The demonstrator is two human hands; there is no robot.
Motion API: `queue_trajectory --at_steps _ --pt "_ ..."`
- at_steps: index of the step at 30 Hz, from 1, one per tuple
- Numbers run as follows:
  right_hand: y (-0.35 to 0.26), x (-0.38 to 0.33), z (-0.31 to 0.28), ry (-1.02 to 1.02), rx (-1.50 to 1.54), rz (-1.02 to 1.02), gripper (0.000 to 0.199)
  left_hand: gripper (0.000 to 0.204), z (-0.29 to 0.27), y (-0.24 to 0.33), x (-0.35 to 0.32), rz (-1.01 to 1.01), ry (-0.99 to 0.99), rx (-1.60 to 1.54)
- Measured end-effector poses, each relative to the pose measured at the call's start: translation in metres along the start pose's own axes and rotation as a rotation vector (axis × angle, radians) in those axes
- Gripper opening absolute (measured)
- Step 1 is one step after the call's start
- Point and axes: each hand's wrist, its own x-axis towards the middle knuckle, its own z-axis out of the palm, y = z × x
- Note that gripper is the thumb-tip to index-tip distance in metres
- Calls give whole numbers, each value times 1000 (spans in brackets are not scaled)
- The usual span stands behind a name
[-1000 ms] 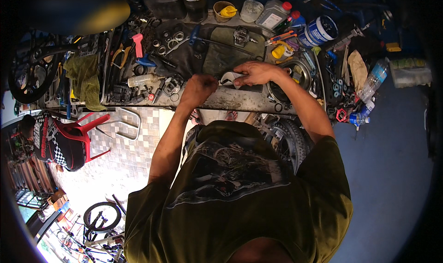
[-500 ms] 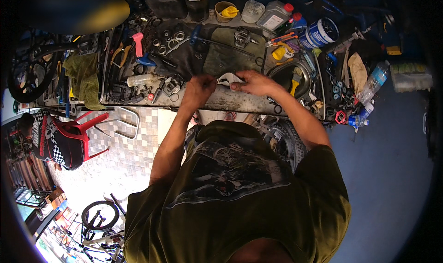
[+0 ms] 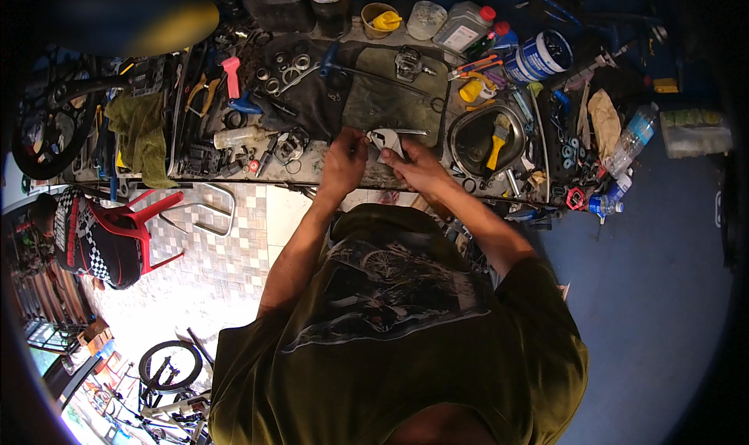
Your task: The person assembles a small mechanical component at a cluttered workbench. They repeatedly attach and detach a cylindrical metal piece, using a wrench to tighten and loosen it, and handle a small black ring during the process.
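Observation:
Over the front edge of the workbench, my right hand (image 3: 415, 166) is closed on a pale silvery piece (image 3: 388, 140) with a dark jaw-like notch; its exact kind is unclear. My left hand (image 3: 345, 161) is closed right beside it, fingertips at the notched end. What those left fingers pinch is too small to tell. Just beyond the hands, a slim silver rod-like tool (image 3: 411, 131) lies along the near edge of a dark green mat (image 3: 390, 106). A bike pedal (image 3: 408, 64) rests at the far side of that mat.
To the right stand a metal bowl (image 3: 460, 150) with a yellow-handled brush (image 3: 497, 145) and a white-and-blue tub (image 3: 538, 57). Rings, pliers (image 3: 204, 94) and a green rag (image 3: 142, 133) crowd the left. Behind at left, another person (image 3: 94, 242) is by a red chair (image 3: 144, 223).
My right hand has moved left and nearer my body, tilting the silvery piece. My left hand has shifted slightly right. The rod-like tool on the mat now shows.

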Motion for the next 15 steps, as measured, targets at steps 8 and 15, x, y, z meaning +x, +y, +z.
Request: queue_trajectory --at_steps 8,15 --pt "-18 -18 13 -19 217 165 31 10 4 0 -4 -90 -40 -73" --pt "0 -8 -22 -83 -21 -6 29 10 -1 -17 0 -37 -88 -95"
